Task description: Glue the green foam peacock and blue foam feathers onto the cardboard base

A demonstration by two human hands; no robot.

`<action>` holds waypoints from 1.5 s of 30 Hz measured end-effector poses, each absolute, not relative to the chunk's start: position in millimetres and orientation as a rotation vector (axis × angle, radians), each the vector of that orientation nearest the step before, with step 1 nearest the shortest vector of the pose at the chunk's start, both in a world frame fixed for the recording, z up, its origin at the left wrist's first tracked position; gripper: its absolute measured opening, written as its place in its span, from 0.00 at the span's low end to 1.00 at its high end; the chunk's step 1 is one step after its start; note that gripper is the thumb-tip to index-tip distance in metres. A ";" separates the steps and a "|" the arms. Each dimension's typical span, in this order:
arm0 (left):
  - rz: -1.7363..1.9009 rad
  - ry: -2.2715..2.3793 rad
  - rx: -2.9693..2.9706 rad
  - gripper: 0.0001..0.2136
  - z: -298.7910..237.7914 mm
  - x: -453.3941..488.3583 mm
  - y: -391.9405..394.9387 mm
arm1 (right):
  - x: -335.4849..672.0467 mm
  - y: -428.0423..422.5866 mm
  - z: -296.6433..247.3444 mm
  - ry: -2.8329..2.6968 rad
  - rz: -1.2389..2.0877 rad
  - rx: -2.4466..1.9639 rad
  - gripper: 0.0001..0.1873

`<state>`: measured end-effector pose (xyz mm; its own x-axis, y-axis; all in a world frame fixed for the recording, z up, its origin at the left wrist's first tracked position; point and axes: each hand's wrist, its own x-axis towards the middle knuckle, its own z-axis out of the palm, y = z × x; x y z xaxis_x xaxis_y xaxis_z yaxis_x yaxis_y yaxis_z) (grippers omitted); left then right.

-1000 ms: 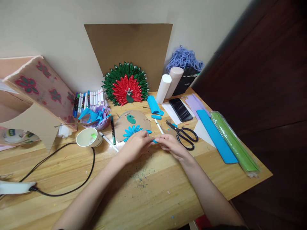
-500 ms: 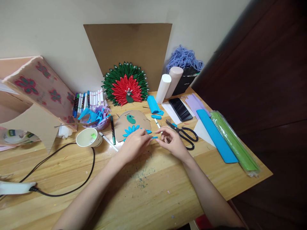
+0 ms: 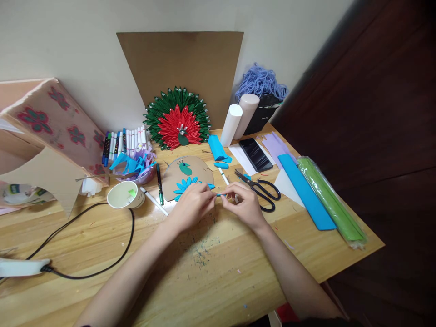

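Between my two hands is a small strip of blue crepe paper (image 3: 220,195), mostly hidden by the fingers. My left hand (image 3: 195,200) pinches its left end, and my right hand (image 3: 242,203) pinches the right end. Just behind my left hand lies a rounded cardboard piece (image 3: 202,169) bearing a green bird cutout (image 3: 185,169) and a fan of blue paper petals (image 3: 185,184). Black-handled scissors (image 3: 257,185) rest beside my right hand. A white marker (image 3: 224,176) lies partly behind the right fingers.
At the back stands a green and red paper peacock (image 3: 180,120) against a cardboard sheet (image 3: 184,59). To the left are a paper cup (image 3: 125,195), a bowl of paper scraps (image 3: 136,165) and a black cord (image 3: 133,231). On the right lie a phone (image 3: 256,154) and blue paper (image 3: 306,193).
My right hand has moved slightly left, closing its fingertips on the blue strip's right end. Less of the strip shows now. The view has shifted a little.
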<state>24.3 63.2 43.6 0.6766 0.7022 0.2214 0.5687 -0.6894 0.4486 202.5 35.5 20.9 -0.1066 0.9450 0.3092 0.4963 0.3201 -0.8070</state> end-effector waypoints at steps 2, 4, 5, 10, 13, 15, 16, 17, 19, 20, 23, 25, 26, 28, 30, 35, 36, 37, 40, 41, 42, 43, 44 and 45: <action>0.601 1.015 2.540 0.12 41.7 23.9 63.2 | 203.9 36.2 21.5 -1.690 0.692 -1.322 0.02; 0.641 1.035 2.529 0.11 40.8 23.0 63.7 | 205.8 36.8 22.4 -1.645 0.721 -1.331 0.03; 0.654 1.041 2.519 0.11 40.7 22.2 64.2 | 206.8 37.0 22.9 -1.630 0.735 -1.332 0.04; 0.731 1.098 2.411 0.09 45.3 16.6 68.8 | 211.2 38.5 23.8 -1.551 0.817 -1.312 0.04; 0.758 1.180 2.255 0.09 50.2 15.4 69.7 | 211.6 39.7 22.7 -1.473 0.865 -1.306 0.04; 0.721 1.213 2.086 0.09 52.8 17.3 68.4 | 210.7 40.1 22.0 -1.466 0.874 -1.297 0.04; 0.682 1.209 1.986 0.10 53.4 19.0 67.4 | 210.0 40.2 21.8 -1.477 0.875 -1.289 0.04; 0.637 1.196 1.889 0.10 53.5 20.9 66.2 | 209.4 40.0 21.7 -1.494 0.876 -1.279 0.03; 0.568 1.158 1.741 0.10 52.3 24.8 64.2 | 208.1 39.2 21.7 -1.533 0.880 -1.257 0.03; 0.554 1.142 1.701 0.10 51.2 26.4 63.6 | 207.6 38.7 21.9 -1.551 0.876 -1.249 0.04; 0.548 1.113 1.656 0.09 47.9 28.8 63.1 | 206.7 37.1 22.7 -1.603 0.840 -1.257 0.04; 0.550 1.106 1.655 0.09 47.1 28.8 63.3 | 206.5 36.7 23.8 -1.648 0.799 -1.265 0.04; 0.549 1.112 1.664 0.09 47.3 28.7 63.2 | 206.5 36.7 24.4 -1.673 0.777 -1.257 0.05; 0.537 1.138 1.689 0.09 48.5 28.9 62.7 | 206.5 36.9 25.1 -1.718 0.733 -1.218 0.06; 0.515 1.159 1.700 0.10 49.8 29.6 62.2 | 206.5 37.2 25.0 -1.751 0.689 -1.175 0.05; 0.518 1.152 1.675 0.10 48.1 30.7 62.9 | 206.2 37.2 22.2 -1.812 0.558 -1.136 0.04; 0.524 1.148 1.658 0.10 46.8 30.5 63.3 | 206.0 37.0 21.6 -1.826 0.520 -1.127 0.04; 0.529 1.138 1.637 0.11 45.3 30.3 63.8 | 205.8 36.8 21.0 -1.840 0.476 -1.117 0.04; 0.549 1.080 1.543 0.11 40.7 29.6 65.2 | 205.4 36.3 19.0 -1.899 0.312 -1.078 0.06; 0.554 1.054 1.500 0.11 39.5 29.5 65.6 | 205.4 36.3 18.3 -1.930 0.254 -1.059 0.06; 0.557 1.031 1.451 0.11 38.5 29.5 66.0 | 205.5 36.4 17.7 -1.965 0.198 -1.035 0.07; 0.558 1.014 1.403 0.11 37.8 29.5 66.4 | 205.5 36.5 17.2 -1.999 0.146 -1.011 0.07; 0.557 1.006 1.358 0.11 37.4 29.4 66.8 | 205.7 36.7 16.8 -2.031 0.103 -0.990 0.07; 0.554 1.004 1.323 0.11 37.2 29.3 67.2 | 205.8 36.8 16.4 -2.056 0.072 -0.975 0.08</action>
<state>29.3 67.2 37.2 0.4940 0.8223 -0.2827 0.1997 0.2091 0.9573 205.8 36.8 16.4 -0.3466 0.6617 0.6648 0.6135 0.6961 -0.3730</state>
